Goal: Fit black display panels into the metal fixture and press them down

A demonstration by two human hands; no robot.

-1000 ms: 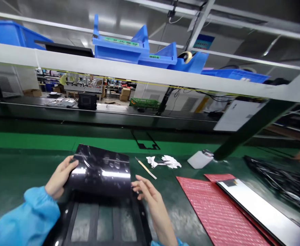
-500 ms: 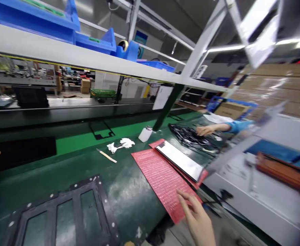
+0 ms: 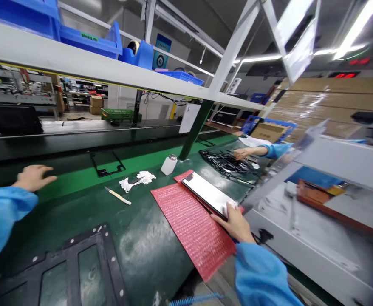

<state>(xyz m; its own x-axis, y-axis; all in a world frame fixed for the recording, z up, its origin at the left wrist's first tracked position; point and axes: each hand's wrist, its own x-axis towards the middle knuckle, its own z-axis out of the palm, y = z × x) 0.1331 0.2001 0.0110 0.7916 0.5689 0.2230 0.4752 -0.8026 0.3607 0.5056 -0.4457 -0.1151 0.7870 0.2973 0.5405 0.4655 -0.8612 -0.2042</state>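
My right hand (image 3: 235, 224) lies on the near end of a long white panel (image 3: 205, 193), fingers curled over its edge. The panel rests on a red bubble-wrap sheet (image 3: 186, 221) on the dark green belt. My left hand (image 3: 33, 176), in a blue sleeve, hovers palm down at the far left over the belt, fingers apart and holding nothing. A black frame with rectangular windows (image 3: 78, 272) lies at the near left, apart from both hands.
Between the hands lie a wooden stick (image 3: 118, 196), a crumpled white wipe (image 3: 137, 178) and a small white bottle (image 3: 169, 165). A co-worker's hand (image 3: 244, 153) touches a pile of black frames (image 3: 226, 161) further right. A grey shelf beam (image 3: 78, 63) with blue bins runs overhead.
The glossy black sheet that both hands held is gone from view. My view swung right, my right hand reached onto the white panel, and my left hand moved out over the belt at left.
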